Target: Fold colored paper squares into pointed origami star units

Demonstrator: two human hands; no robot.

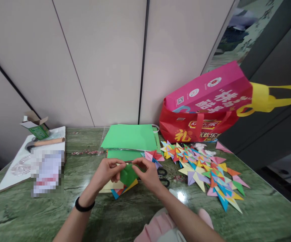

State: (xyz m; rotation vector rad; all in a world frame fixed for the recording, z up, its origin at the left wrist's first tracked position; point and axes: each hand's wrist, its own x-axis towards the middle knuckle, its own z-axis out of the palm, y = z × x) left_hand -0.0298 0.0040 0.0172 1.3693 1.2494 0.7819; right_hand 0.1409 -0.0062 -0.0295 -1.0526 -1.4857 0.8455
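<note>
My left hand (106, 173) and my right hand (147, 173) both pinch a small folded green paper piece (128, 174) held just above the table. Under it lie a few folded paper pieces in yellow, blue and red (118, 190). A black band sits on my left wrist. Behind my hands lies a stack of green paper sheets (130, 137). Black scissors (163, 177) rest just right of my right hand. To the right spreads a pile of multicoloured folded paper stars (205, 171).
The green marble table (34, 215) runs to a white panelled wall. At the left lie a white board (14, 164), a small open green box (36, 127), a wooden-handled tool (47, 142) and a blurred paper. Red and pink bags (205, 111) stand back right.
</note>
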